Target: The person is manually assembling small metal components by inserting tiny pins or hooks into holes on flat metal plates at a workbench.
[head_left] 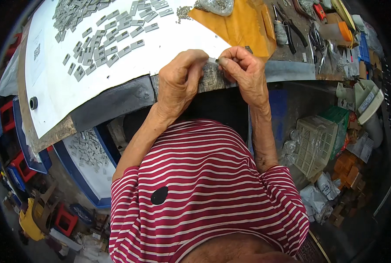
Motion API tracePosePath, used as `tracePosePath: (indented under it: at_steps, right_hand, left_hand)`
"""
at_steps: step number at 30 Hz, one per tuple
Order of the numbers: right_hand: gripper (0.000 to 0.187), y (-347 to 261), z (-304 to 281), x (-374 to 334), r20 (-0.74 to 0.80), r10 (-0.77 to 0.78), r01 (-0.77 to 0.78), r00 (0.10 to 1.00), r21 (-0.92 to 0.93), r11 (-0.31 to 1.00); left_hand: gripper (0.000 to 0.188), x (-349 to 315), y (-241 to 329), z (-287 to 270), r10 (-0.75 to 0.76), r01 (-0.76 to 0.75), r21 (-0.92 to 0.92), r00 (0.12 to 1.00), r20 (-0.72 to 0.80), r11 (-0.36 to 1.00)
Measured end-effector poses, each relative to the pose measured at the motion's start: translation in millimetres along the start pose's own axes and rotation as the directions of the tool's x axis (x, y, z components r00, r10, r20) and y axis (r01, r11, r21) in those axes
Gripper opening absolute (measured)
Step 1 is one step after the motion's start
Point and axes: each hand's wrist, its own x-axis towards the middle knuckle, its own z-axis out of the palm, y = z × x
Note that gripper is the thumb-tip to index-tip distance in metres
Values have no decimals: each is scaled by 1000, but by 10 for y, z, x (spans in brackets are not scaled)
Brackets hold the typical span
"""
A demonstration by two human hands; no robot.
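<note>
At the near edge of the work table, my left hand [182,81] is closed, its fingertips gripping a small light-grey piece [211,60]. My right hand [246,72] pinches at the other end of that piece, thumb against forefinger. A dark spot shows at its fingertips, too small to name. Beyond my left hand, many small grey rectangular parts [112,38] with dark slots lie spread on a white sheet [160,46]. Farther off, similar parts are heaped in a pile [74,15]. Tiny metal pieces [184,13] lie beside an orange-brown envelope [239,28].
A clear bag of small metal pieces [219,6] rests on the envelope. Pliers [297,31] and other tools lie at the right. A black ring [33,103] sits at the sheet's left side. Below the table stands a blue-rimmed tray [101,202] of grey parts; crates [316,140] stand right.
</note>
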Motion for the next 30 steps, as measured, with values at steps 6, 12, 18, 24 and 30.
tracePosePath:
  at_steps: [6, 12, 18, 24, 30]
  right_hand:
    - [10, 56, 30, -3, -35, -19, 17, 999, -53, 998]
    - [11, 83, 30, -6, -47, -15, 12, 999, -54, 998]
    - [8, 96, 75, -5, -108, 25, -24, 994, 5, 1000]
    - [8, 98, 74, -10, -98, 70, -65, 993, 57, 996]
    - [8, 85, 51, -7, -84, 107, -97, 991, 118, 988]
  left_hand:
    - [9, -21, 38, 46, -194, 198, -225, 980, 40, 954]
    - [12, -17, 18, 42, -309, 309, -329, 950, 54, 892]
    - [17, -18, 42, 62, -312, 298, -345, 950, 15, 890]
    - [16, -41, 31, 77, -348, 331, -348, 937, 15, 877]
    - [16, -26, 61, 83, -323, 313, -338, 946, 26, 888]
